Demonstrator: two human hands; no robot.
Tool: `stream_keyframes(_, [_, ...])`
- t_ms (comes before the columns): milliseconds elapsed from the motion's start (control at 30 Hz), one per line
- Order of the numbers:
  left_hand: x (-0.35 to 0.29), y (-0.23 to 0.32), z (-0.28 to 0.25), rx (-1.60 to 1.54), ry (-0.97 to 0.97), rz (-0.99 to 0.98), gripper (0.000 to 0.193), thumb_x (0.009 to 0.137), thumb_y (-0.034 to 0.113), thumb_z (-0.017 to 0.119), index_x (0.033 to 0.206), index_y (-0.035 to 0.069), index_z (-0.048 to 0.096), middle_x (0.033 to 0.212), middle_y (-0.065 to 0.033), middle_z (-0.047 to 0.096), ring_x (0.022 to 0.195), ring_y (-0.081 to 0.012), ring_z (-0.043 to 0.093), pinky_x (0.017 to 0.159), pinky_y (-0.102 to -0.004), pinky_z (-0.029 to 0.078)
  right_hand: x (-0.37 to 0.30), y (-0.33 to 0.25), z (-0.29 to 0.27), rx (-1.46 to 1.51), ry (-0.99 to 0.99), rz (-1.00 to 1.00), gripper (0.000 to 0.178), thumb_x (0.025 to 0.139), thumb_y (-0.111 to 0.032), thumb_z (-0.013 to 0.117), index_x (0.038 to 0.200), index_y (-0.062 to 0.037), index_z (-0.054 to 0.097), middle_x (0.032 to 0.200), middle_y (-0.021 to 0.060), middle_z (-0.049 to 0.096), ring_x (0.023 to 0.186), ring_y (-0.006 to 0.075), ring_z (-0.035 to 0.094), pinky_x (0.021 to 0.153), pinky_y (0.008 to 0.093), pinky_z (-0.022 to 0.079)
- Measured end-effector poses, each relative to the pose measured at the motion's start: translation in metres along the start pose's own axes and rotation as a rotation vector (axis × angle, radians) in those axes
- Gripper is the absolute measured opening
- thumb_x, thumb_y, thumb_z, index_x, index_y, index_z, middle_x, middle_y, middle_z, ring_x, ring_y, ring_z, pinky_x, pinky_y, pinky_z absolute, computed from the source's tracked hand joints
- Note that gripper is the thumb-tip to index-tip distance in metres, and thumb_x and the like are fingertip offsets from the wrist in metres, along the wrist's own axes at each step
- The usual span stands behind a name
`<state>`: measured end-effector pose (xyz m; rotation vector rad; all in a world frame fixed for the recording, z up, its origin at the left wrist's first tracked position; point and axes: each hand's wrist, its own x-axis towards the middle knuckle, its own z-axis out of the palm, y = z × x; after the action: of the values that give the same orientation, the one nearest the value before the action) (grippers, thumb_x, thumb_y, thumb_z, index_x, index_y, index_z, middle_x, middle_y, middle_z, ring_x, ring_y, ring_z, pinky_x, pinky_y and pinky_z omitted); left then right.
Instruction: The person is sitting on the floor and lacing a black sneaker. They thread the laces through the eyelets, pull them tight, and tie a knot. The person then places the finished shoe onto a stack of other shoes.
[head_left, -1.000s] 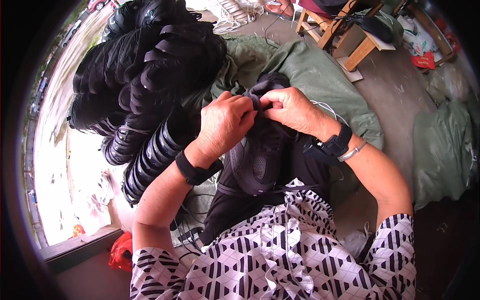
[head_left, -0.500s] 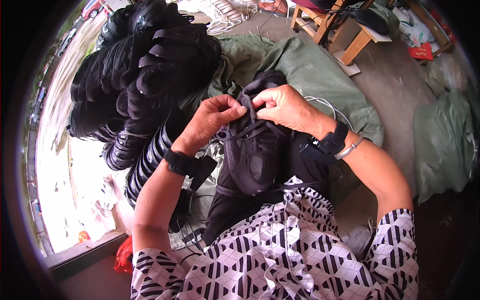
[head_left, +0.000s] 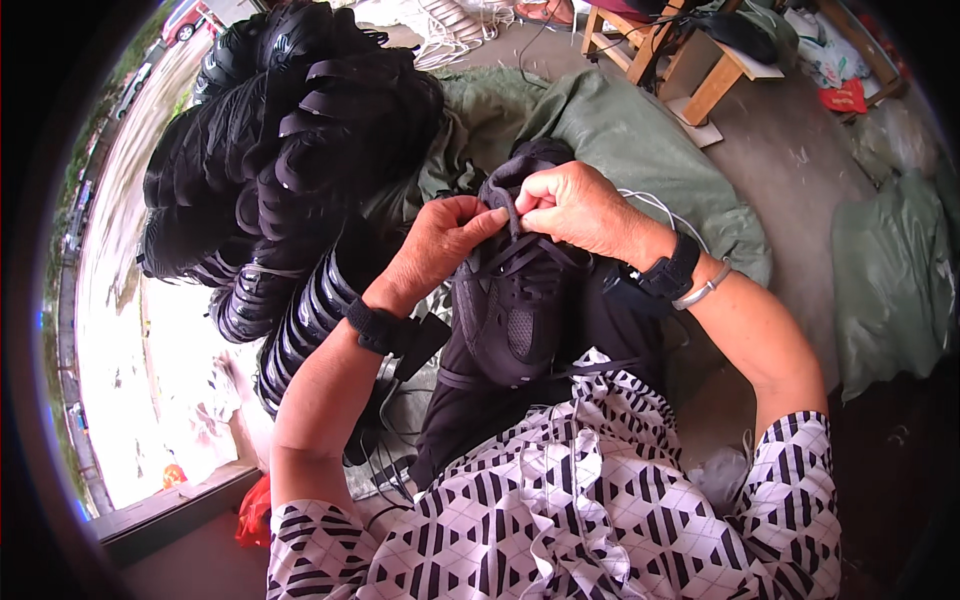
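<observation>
A black lace-up sneaker (head_left: 508, 325) lies over my lap, its toe toward me and its collar away from me. Dark laces cross its front below my fingers. My left hand (head_left: 440, 243) pinches the padded tongue edge of the sneaker between thumb and forefinger. Just right of it, my right hand (head_left: 590, 212) is closed in a pinch on the same part, the two sets of fingertips almost meeting. Whether a lace end is also in either pinch cannot be made out.
A tall heap of black shoe uppers (head_left: 290, 150) stands at my left. Green sacking (head_left: 640, 150) spreads beyond my knees, with a white cord (head_left: 655, 203) on it. A wooden stool (head_left: 715, 95) is at the far right, another green sack (head_left: 890, 290) at the right.
Both hands have shifted slightly to the right, and the left fingertips have come closer to the right ones at the tongue. The sneaker stays in nearly the same place.
</observation>
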<state>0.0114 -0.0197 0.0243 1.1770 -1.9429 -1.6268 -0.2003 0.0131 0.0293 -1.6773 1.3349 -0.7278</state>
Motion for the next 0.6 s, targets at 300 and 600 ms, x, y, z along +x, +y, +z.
stream_keyframes(300, [-0.001,0.001,-0.011,-0.236,-0.077,-0.154,0.037,0.094,0.044,0.06,0.086,0.008,0.065,0.08,0.0044,0.056,0.073,-0.0047,0.051,0.071,-0.0217,0.044,-0.037,0.057,-0.092,-0.643,0.352,-0.04,0.01,0.074,-0.011,0.072,0.079,-0.0031,0.069,0.078,0.0069,0.06,0.07,0.0195,0.061,0.066,0.0317,0.049])
stream_keyframes(600, [-0.017,-0.004,-0.011,-0.312,-0.078,-0.08,0.02,0.091,0.025,0.064,0.081,0.008,0.067,0.083,0.0033,0.06,0.081,-0.0072,0.054,0.08,-0.0247,0.04,-0.065,0.045,-0.031,0.021,0.323,0.021,0.034,0.087,-0.034,0.068,0.083,-0.0003,0.067,0.091,0.0117,0.065,0.09,0.0235,0.063,0.085,0.0342,0.047])
